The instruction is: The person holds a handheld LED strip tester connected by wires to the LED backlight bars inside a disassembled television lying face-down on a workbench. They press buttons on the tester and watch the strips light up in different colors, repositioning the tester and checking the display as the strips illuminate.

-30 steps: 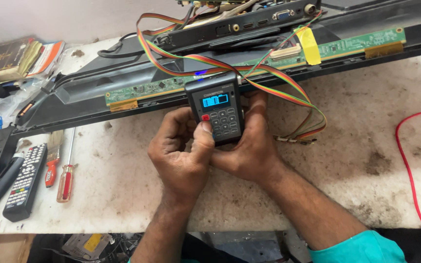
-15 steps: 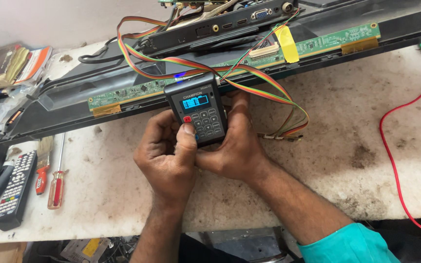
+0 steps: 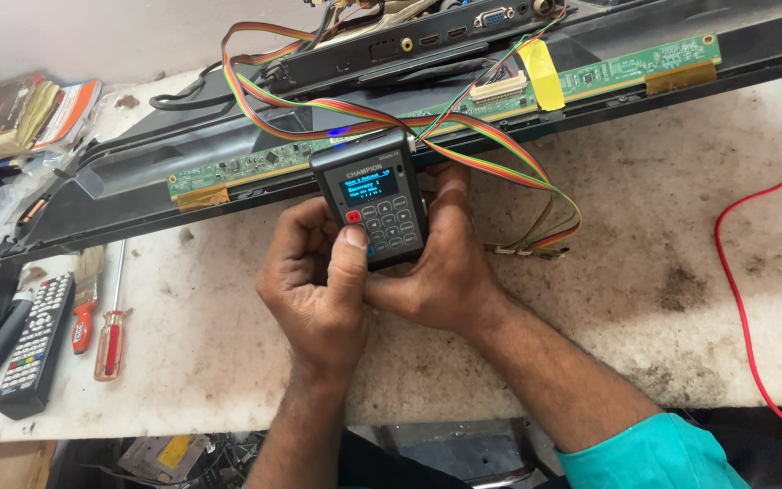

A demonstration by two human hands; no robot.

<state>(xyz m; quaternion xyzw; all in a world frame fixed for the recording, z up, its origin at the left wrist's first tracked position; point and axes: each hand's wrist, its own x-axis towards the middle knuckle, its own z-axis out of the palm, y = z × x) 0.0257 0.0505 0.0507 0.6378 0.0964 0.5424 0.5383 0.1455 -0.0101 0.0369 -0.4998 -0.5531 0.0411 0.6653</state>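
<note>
Between both hands, dark handheld tester (image 3: 375, 199) with lit blue screen, both grips closed around it. Left hand (image 3: 319, 290) thumb on keypad; right hand (image 3: 441, 267) cups far side, its fingers hidden behind tester. Rainbow ribbon cable (image 3: 500, 149) loops beyond. Surface (image 3: 644, 235) bare rightward; front edge near wrists. Tester unmoved in grips since earlier frame.

Two bare hands hold a grey handheld tester (image 3: 371, 199) upright over a stained white desk (image 3: 644, 272). The left hand (image 3: 314, 290) presses its thumb on the keypad; the right hand (image 3: 445, 272) cups the tester's side. A rainbow ribbon cable (image 3: 500, 149) runs behind it to a long green circuit board (image 3: 608, 77). A remote control (image 3: 36, 344) and two red-handled screwdrivers (image 3: 110, 340) lie far left.
</note>
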